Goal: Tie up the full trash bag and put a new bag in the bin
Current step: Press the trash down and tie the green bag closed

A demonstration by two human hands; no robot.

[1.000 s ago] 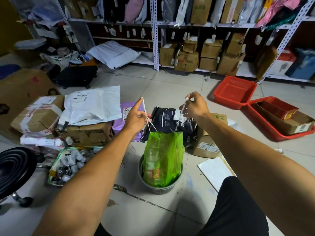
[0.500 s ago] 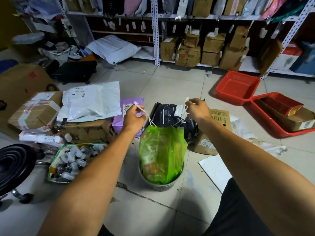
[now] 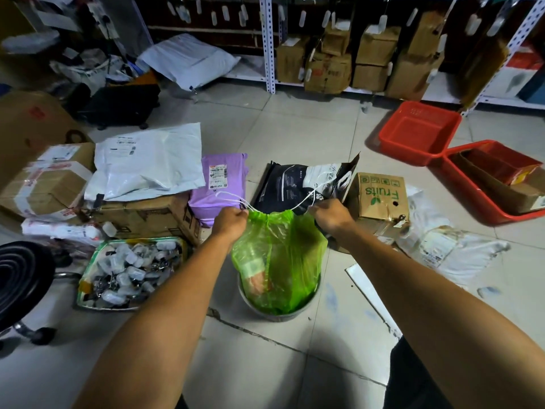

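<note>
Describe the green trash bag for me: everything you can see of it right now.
The green trash bag is thin translucent plastic, standing upright in the grey bin. Its mouth is gathered shut by white drawstrings; the left hand and right hand each pinch one beside the neck. Packaging shows dimly through the plastic.

A parcel storeroom or courier pickup point: perforated metal shelving (image 3: pixel 267 45) along the far wall holds taped cardboard boxes (image 3: pixel 328 70) with hanging tags, while labelled poly mailers (image 3: pixel 147 160) and more cartons (image 3: pixel 380 197) lie across the tiled floor (image 3: pixel 295 125) beside red plastic baskets (image 3: pixel 418 132).
</note>
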